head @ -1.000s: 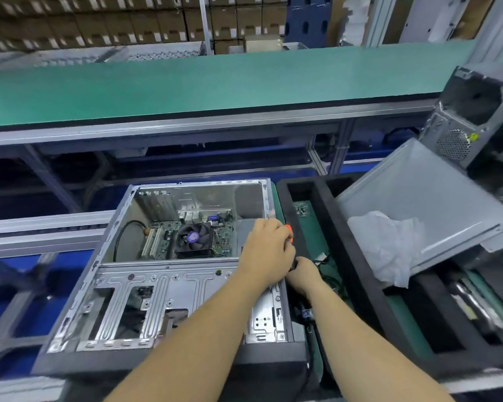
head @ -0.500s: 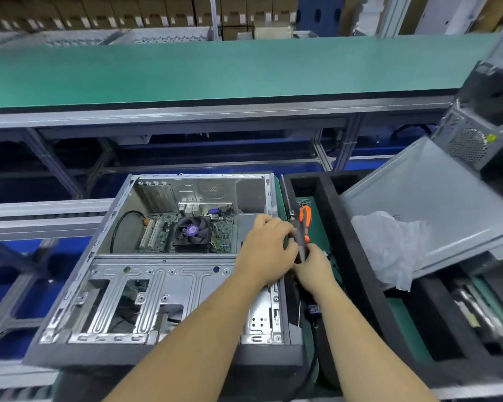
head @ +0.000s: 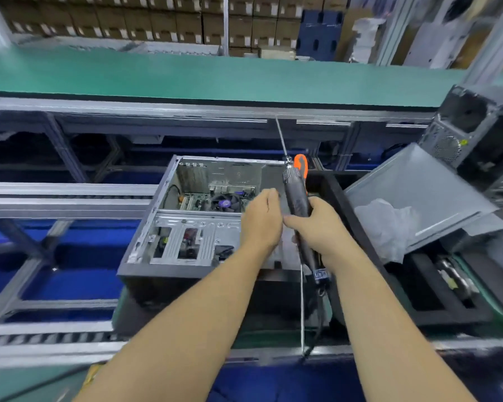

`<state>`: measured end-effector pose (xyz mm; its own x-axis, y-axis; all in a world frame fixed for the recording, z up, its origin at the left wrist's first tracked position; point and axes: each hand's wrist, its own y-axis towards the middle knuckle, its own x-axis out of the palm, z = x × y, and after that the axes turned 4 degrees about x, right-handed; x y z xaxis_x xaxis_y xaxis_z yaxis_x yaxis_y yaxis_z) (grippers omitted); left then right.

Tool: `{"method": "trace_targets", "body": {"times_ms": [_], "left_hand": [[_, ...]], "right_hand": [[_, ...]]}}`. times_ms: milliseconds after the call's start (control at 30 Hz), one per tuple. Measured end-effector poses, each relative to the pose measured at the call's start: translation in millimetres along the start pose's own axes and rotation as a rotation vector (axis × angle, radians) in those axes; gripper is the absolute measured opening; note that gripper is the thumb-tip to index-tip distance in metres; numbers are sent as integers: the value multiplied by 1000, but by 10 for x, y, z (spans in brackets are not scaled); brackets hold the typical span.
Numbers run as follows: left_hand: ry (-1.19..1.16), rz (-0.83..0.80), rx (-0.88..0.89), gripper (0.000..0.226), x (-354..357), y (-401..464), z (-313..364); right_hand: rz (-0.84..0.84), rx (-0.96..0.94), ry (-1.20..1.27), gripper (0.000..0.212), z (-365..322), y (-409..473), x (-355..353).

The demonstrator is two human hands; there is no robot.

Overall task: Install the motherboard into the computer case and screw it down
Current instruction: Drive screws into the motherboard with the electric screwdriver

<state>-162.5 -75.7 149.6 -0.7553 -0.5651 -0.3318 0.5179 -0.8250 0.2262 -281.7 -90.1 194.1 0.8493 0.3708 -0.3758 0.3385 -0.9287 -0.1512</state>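
From the head view, we see the right hand [head: 321, 227] with fingers curled round the electric screwdriver [head: 298, 198], held above the right edge of the open computer case [head: 204, 219]. Its long axis runs nearly upright, bit pointing up and away, cable trailing down. The left hand [head: 260, 220] hovers just beside it, fingers loosely together, holding nothing we can make out. The motherboard [head: 206, 200] lies flat inside the case.

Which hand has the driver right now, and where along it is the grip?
The right hand grips the electric screwdriver round the middle of its dark body, bit pointing up. The left hand holds nothing visible.
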Motion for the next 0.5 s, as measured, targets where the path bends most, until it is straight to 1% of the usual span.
{"method": "trace_targets", "body": {"times_ms": [33, 133, 233, 267, 367, 433, 500], "left_hand": [[56, 51, 36, 41, -241, -92, -67], [325, 178, 144, 30, -1058, -357, -327], [633, 303, 128, 34, -1849, -675, -656], [698, 341, 108, 34, -2102, -798, -795], [760, 470, -8, 28, -2797, -1222, -1223], [756, 541, -162, 26, -3169, -1550, -1536], [753, 561, -341, 23, -3468, -1931, -1849]], "right_hand": [[-23, 10, 22, 20, -48, -115, 208], [-123, -6, 16, 18, -159, -460, 925], [-270, -36, -34, 25, -248, -789, 1691], [-312, -53, -50, 26, -269, -901, 1940], [-432, -98, -87, 28, -306, -1242, 2683], [-516, -112, -128, 30, -257, -1485, 3185], [-606, -97, -170, 31, -153, -1729, 3664]]}}
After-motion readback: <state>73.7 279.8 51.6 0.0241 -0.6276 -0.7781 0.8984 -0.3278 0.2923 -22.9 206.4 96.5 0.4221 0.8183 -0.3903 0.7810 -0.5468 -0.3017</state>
